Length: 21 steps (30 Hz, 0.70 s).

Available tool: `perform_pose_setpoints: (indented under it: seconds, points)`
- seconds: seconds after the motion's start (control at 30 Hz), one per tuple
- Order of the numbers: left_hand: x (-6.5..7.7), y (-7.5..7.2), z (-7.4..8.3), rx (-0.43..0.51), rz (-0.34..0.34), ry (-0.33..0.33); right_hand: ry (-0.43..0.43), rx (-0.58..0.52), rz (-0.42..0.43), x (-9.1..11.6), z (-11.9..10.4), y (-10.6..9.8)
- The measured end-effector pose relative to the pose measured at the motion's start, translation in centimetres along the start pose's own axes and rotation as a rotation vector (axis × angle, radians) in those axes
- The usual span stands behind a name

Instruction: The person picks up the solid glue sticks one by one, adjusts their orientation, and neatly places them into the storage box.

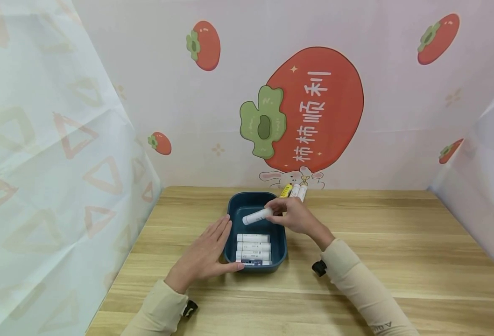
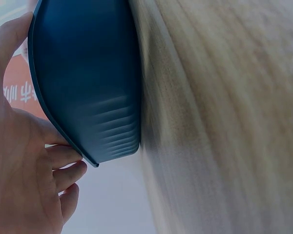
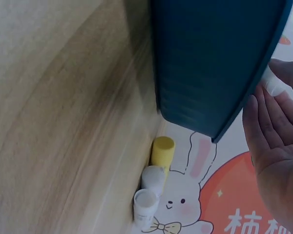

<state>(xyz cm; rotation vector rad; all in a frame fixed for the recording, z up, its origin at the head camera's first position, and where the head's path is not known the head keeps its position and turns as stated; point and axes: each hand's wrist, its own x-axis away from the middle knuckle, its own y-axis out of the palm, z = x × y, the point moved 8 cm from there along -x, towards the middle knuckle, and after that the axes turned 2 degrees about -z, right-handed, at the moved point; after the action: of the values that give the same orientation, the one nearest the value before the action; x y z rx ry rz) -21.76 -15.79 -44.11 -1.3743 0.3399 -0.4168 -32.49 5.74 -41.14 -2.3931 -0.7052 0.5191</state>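
Note:
A dark blue plastic box (image 1: 282, 247) stands on the wooden table. Several white glue sticks (image 1: 253, 246) lie side by side in its near half, the nearest bearing a dark blue label. My left hand (image 1: 205, 252) rests against the box's left side, fingers extended along the rim and thumb spread to the near left corner. Over the box's far part, my right hand (image 1: 293, 215) pinches one end of another white glue stick (image 1: 256, 216), held tilted. The right wrist view shows that stick's end (image 3: 272, 84) between thumb and fingers.
Behind the box, near the back wall, a yellow tube (image 1: 286, 190) and two white tubes (image 1: 302, 192) stand in a row. The wooden tabletop (image 1: 381, 247) extends to both sides. A printed backdrop (image 1: 390, 163) rises at the table's back edge.

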Motion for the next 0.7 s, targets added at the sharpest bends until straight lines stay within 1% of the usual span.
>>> perform_pose_setpoints:
  seconds: [0.2,0.37,0.53,0.7]
  points:
    - [0.0,-0.1,0.0,-0.004,0.01,0.008,-0.002,0.079,-0.056,-0.2,-0.1,0.9]
    - [0.0,-0.1,0.0,-0.004,0.01,0.009,-0.005,0.105,-0.092,-0.6,-0.1,1.5]
    - [-0.1,0.0,0.0,-0.017,0.015,0.014,-0.008,0.16,-0.126,-0.9,-0.3,2.2]
    - [-0.1,0.0,0.0,-0.01,0.022,0.025,-0.006,0.204,-0.154,-1.0,-0.3,2.7]
